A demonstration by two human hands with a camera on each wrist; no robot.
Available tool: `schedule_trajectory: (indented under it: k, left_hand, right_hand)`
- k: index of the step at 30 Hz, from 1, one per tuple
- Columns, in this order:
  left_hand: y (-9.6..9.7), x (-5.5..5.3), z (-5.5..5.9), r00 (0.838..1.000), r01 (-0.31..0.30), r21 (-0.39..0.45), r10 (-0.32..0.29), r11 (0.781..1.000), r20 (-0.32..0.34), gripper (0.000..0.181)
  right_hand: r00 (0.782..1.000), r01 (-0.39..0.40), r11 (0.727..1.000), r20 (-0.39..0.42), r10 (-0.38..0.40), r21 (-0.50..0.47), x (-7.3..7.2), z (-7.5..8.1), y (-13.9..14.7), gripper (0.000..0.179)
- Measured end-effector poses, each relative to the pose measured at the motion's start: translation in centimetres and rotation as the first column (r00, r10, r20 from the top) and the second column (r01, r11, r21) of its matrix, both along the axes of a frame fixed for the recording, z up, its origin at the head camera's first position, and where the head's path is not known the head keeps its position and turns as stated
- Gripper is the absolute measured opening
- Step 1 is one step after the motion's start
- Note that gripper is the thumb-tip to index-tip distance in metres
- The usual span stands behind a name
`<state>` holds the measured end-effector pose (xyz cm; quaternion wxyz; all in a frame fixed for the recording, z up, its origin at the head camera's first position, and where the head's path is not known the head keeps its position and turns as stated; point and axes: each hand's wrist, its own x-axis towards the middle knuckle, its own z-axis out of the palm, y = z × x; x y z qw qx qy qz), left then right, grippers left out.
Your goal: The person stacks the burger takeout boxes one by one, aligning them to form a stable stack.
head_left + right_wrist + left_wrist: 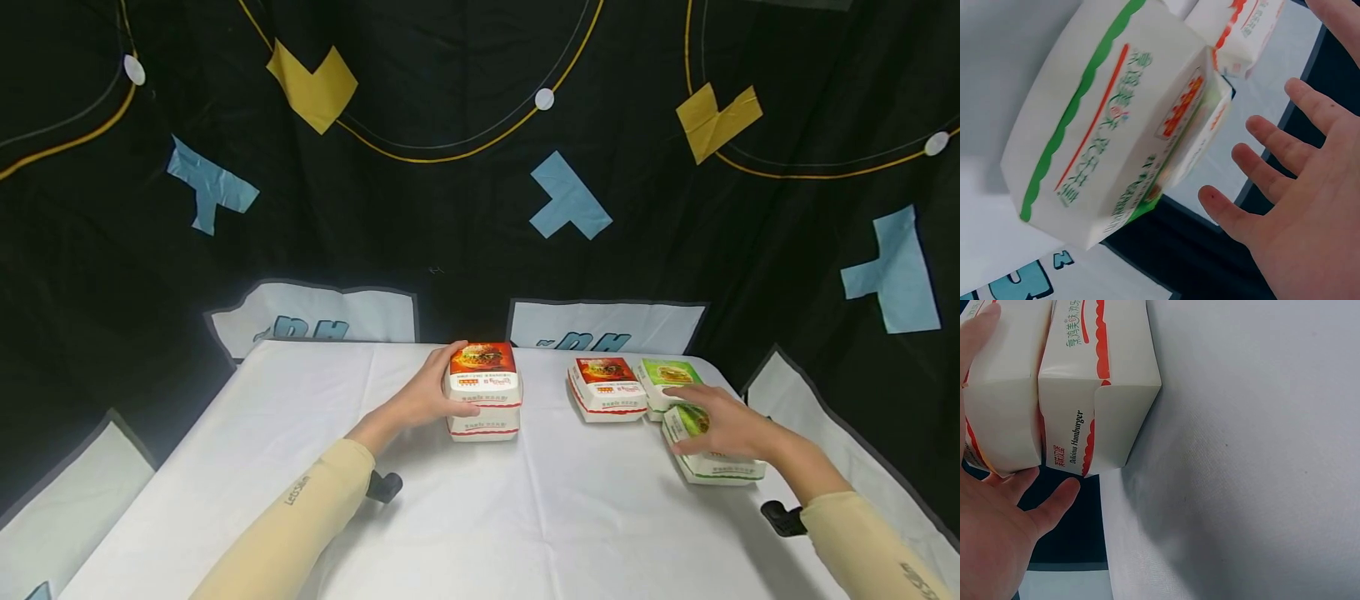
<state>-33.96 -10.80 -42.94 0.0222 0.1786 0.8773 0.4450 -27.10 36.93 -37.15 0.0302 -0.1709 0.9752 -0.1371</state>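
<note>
Two red-topped hamburger boxes are stacked at the middle of the table. My left hand [435, 390] grips the upper red-topped box [483, 379] from its left side, thumb along the front and fingers toward the back. The lower box [483, 427] sits directly under it, and its side reads "Delicious Hamburger" in the left wrist view. On the right, my right hand [723, 423] hovers over the nearer green-topped hamburger box [723, 469], fingers spread. In the right wrist view the fingers [1279, 147] stand apart from that box's white side, which carries a green wavy stripe.
A second green-topped box [663, 371] stands just behind the nearer one. Beside it on the left is another red-topped box [603, 398]. The white-covered table [570, 525] ends at a black curtain [450, 242] with tape pieces and cords.
</note>
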Motion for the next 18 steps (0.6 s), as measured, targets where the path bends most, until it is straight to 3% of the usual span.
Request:
schedule_trajectory:
  k: [9, 18]
  left_hand:
    - [0.0, -0.2, -0.1, 1.000, 0.007, 0.016, -0.007, 1.000, 0.005, 0.111]
    - [0.0, -0.1, 0.0, 1.000, 0.003, 0.012, -0.003, 1.000, 0.009, 0.111]
  right_hand:
    - [0.999, 0.034, 0.999, 0.020, -0.034, 0.026, 0.5, -0.6, 1.3, 0.089]
    - [0.993, 0.052, 0.999, 0.103, -0.053, 0.016, 1.2, -0.6, 2.3, 0.093]
